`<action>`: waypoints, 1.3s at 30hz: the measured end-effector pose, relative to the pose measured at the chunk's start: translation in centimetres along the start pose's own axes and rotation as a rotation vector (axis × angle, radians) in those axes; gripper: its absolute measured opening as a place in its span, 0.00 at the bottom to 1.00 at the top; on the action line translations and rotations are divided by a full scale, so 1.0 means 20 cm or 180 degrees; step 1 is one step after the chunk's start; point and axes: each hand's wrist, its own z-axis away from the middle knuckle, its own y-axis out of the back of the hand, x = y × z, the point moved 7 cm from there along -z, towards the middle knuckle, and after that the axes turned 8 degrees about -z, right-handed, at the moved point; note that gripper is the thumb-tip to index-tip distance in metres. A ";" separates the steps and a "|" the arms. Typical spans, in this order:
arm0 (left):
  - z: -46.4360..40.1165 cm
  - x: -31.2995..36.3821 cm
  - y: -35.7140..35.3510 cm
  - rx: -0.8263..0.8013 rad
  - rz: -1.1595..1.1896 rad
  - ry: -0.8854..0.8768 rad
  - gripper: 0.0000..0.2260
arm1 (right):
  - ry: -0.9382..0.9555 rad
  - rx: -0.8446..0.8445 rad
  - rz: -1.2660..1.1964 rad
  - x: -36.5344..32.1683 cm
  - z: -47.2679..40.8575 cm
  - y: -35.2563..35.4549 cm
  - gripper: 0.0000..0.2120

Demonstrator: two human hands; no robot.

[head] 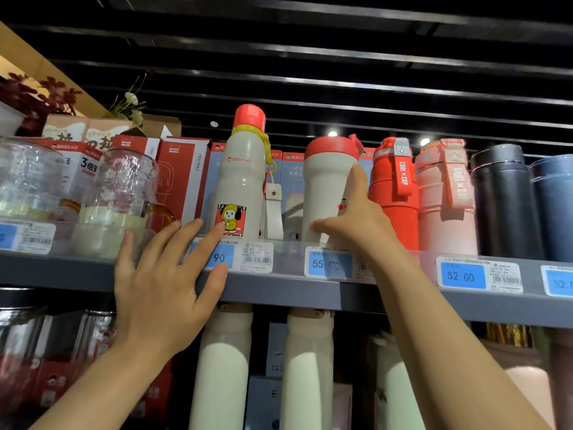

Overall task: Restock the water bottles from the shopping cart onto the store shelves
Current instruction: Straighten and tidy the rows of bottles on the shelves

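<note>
Two bare arms are reaching up toward a high grey shelf. The left hand is spreading flat with its fingers straight and apart, holding nothing; its fingertips are touching the shelf's clear front strip just below a tall white bottle with a red cap. The right hand is wrapping its thumb and fingers around the lower part of a white bottle with a wide red lid, which is standing upright on the shelf. That hand is hiding part of the bottle's picture. A red bottle, a pink bottle and a black bottle are standing in a row to the right. Blue price tags are sitting along the shelf edge, and some numbers are blurry. Glass jars on the left are looking hazy, so what is inside is hard to tell.
</note>
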 end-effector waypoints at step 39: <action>0.00 0.00 0.02 0.0266 -0.0023 -0.0048 0.23 | -0.0563 0.0441 0.0629 0.02 0.01 -0.04 0.53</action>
